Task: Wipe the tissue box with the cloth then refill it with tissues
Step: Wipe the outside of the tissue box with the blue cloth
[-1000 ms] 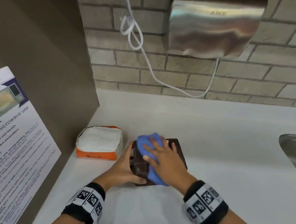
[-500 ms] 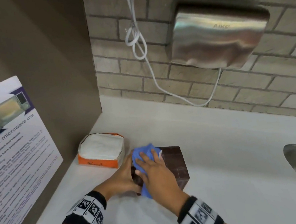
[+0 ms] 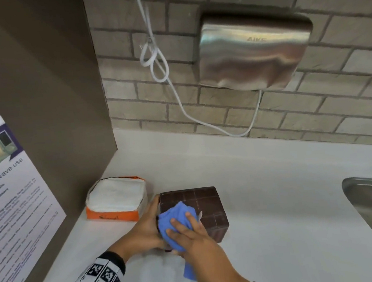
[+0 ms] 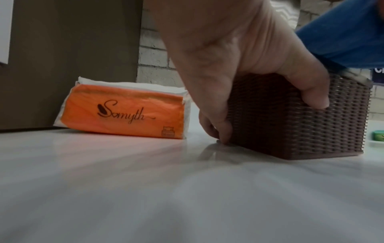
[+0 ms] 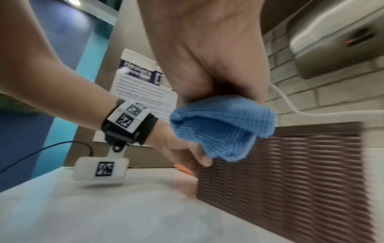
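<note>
The right hand (image 3: 192,239) lies with fingers spread flat on a bunched blue cloth (image 3: 175,222), pressing it onto the near left corner of the brown woven tissue box's (image 3: 207,207) top. The left hand (image 3: 144,231) grips the box's left side, thumb on its near face and fingers curled down its left wall. The box stands on the white countertop (image 3: 282,234). Just left of the box lies an opened orange Somyth tissue pack (image 4: 122,111).
</note>
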A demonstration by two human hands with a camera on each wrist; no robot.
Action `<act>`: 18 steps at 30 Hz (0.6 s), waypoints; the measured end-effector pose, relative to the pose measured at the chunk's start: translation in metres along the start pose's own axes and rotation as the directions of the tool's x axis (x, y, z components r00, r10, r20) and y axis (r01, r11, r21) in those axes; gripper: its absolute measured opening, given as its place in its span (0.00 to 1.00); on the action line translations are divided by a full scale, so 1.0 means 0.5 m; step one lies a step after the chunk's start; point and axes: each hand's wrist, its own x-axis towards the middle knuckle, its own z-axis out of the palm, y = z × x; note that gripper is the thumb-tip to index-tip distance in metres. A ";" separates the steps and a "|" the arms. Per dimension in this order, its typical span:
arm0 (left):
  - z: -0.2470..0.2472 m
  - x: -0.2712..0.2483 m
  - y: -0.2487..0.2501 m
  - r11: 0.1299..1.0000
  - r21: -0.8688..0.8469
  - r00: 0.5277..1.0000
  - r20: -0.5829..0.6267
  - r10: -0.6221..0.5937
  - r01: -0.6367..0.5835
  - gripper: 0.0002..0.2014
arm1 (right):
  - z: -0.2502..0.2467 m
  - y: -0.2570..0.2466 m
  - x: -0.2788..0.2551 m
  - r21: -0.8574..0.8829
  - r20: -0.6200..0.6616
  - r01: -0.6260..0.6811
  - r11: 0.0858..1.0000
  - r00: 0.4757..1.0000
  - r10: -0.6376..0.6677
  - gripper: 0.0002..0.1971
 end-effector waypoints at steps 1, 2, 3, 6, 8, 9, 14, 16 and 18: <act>0.004 0.001 0.002 1.000 0.004 1.000 -0.011 0.019 -0.019 0.58 | 0.015 0.031 -0.013 0.028 -0.044 -0.015 1.000 0.999 0.016 0.27; 0.007 0.000 0.005 1.000 0.013 1.000 -0.017 0.022 -0.022 0.58 | 0.014 0.058 -0.029 0.067 -0.089 -0.037 0.997 0.995 0.043 0.30; 0.008 -0.001 0.008 1.000 0.017 1.000 -0.021 0.004 -0.004 0.58 | 0.019 0.087 -0.041 0.096 -0.108 -0.061 0.993 0.992 0.072 0.31; 0.007 0.000 0.005 0.999 0.028 1.000 -0.014 -0.023 0.024 0.61 | -0.008 0.138 -0.079 0.191 -0.138 -0.131 0.973 0.978 0.158 0.26; 0.006 0.000 0.009 0.999 0.026 0.999 -0.015 -0.032 0.033 0.64 | -0.034 0.123 -0.092 0.292 -0.152 -0.158 0.943 0.966 0.209 0.25; 0.007 -0.001 0.012 0.999 0.022 0.999 -0.020 -0.026 0.026 0.63 | -0.038 0.100 -0.097 0.319 -0.107 -0.117 0.940 0.981 0.159 0.25; 0.007 -0.004 0.021 1.000 -0.008 1.000 -0.010 0.005 -0.005 0.56 | -0.044 -0.006 0.009 0.109 0.132 0.076 0.991 0.987 -0.091 0.26; 0.003 -0.004 0.020 1.000 -0.015 1.000 0.004 -0.002 0.002 0.57 | -0.036 -0.018 0.064 -0.006 0.301 0.085 0.996 0.950 -0.079 0.25; 0.004 -0.002 0.016 1.000 -0.023 1.000 -0.006 0.019 -0.019 0.54 | -0.007 -0.023 0.103 0.019 0.216 0.023 1.000 0.976 -0.026 0.25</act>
